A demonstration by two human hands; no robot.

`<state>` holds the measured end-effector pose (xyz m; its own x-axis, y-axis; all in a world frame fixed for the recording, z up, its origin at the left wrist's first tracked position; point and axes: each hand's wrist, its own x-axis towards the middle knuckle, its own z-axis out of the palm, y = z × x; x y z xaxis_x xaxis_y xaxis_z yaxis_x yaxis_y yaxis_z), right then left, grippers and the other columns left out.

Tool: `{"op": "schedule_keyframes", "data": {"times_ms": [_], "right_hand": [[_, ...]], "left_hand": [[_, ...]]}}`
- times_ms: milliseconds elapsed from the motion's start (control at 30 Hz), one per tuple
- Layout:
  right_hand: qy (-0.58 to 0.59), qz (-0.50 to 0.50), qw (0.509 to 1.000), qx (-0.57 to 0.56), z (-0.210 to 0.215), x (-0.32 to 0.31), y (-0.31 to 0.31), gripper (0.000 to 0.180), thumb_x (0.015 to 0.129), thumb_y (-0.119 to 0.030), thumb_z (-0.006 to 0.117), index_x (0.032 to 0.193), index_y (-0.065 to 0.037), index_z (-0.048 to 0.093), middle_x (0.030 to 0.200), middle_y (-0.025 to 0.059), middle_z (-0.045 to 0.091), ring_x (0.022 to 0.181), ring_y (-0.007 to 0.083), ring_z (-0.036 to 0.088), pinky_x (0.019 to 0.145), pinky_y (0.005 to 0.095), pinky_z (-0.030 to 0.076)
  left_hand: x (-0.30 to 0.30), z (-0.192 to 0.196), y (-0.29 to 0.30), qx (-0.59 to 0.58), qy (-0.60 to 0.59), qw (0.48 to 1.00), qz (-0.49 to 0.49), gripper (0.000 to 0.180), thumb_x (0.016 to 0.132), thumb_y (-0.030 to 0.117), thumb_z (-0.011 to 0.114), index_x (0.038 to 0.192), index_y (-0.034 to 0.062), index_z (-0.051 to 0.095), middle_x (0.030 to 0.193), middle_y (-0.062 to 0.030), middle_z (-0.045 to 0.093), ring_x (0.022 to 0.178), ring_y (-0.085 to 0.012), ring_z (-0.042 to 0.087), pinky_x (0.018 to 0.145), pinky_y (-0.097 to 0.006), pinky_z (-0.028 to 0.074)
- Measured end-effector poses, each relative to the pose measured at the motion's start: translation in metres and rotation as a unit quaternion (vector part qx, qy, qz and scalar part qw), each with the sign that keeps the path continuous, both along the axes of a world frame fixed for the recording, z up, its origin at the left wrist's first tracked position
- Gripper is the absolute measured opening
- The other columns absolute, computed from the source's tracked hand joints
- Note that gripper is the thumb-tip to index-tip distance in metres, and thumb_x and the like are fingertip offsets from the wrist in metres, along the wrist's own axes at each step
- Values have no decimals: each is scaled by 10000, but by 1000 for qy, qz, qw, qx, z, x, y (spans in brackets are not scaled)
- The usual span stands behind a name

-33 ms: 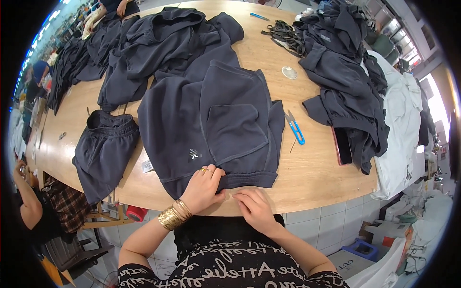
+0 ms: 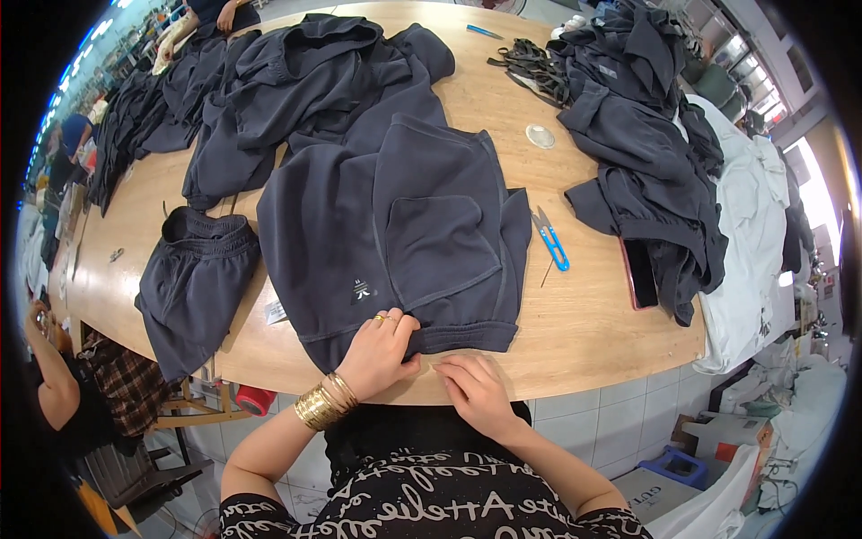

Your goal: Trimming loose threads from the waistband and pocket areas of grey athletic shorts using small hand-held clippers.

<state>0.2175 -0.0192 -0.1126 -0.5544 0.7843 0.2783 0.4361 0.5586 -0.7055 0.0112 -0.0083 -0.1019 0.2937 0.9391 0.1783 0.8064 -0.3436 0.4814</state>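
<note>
Near-left corner of the bench (image 2: 584, 346): folded dark shorts (image 2: 193, 283), waistband toward the far side, one leg hanging over the near edge. A small white tag (image 2: 276, 312) lies between the shorts and the next item.

Near edge, centre: dark sweatshirt (image 2: 395, 229), spread flat, long axis running from the near edge toward the far side, hem at the near edge, a square pocket panel on its right half and a small pale mark low on its left half. It lies straight ahead of both hands, its hem directly under them.

Left hand (image 2: 377, 352): gold bangles at the wrist, rings on the fingers; fingers curled over the hem, pinching a fold of the fabric. This hand sits further onto the garment than the other.

Right hand (image 2: 476, 386): palm down, fingers flat and loosely spread on the wood at the near edge, fingertips touching the hem's lower border; it grips nothing.

Right of the sweatshirt: blue thread snips (image 2: 549, 238), just beside its right side, long axis roughly parallel to it.

Right edge: a heap of dark garments (image 2: 646, 135), with a phone (image 2: 639, 274) at its near end. A small round lid (image 2: 540, 136) lies further back, near the heap.

Far-left area: more dark garments (image 2: 269, 99) in loose piles.
</note>
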Motion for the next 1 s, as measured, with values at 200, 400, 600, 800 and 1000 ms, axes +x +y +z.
{"op": "schedule_keyframes", "data": {"times_ms": [200, 400, 600, 800, 1000], "right_hand": [[43, -3, 999, 30, 30, 13, 19, 184, 777, 3, 621, 955, -18, 660, 919, 91, 652, 793, 255, 606, 736, 344, 483], [127, -219, 967, -16, 46, 24, 191, 198, 800, -74, 648, 986, -6, 657, 915, 119, 656, 823, 208, 643, 730, 304, 491], [53, -227, 972, -6, -18, 8, 267, 202, 757, -80, 686, 936, 7, 656, 884, 121, 636, 797, 230, 636, 715, 320, 497], [-50, -208, 969, 125, -23, 7, 249, 135, 724, -64, 708, 819, -3, 634, 827, 118, 581, 747, 276, 599, 677, 347, 480], [-12, -204, 977, 63, -24, 7, 197, 126, 733, -39, 694, 814, 10, 611, 798, 121, 578, 722, 276, 608, 651, 356, 480]], "left_hand": [[-5, 2, 4, -42, -97, 993, -54, 230, 717, 161, 679, 852, 69, 518, 764, -68, 532, 685, -235, 578, 613, -329, 465], [4, 10, -7, -99, -98, 987, -85, 219, 730, 165, 679, 862, 76, 528, 760, -68, 543, 651, -227, 583, 588, -328, 464], [11, 18, -13, -145, -79, 982, -95, 213, 745, 168, 675, 878, 76, 537, 771, -70, 546, 690, -228, 594, 616, -332, 475], [4, 70, 16, -335, -34, 912, -236, 255, 830, 241, 633, 995, 69, 544, 828, -92, 589, 787, -278, 619, 697, -371, 504], [47, 37, 138, 14, -207, 969, -136, 239, 873, 56, 557, 1110, 27, 565, 1079, -127, 596, 1035, -285, 555, 908, -346, 425]]}}
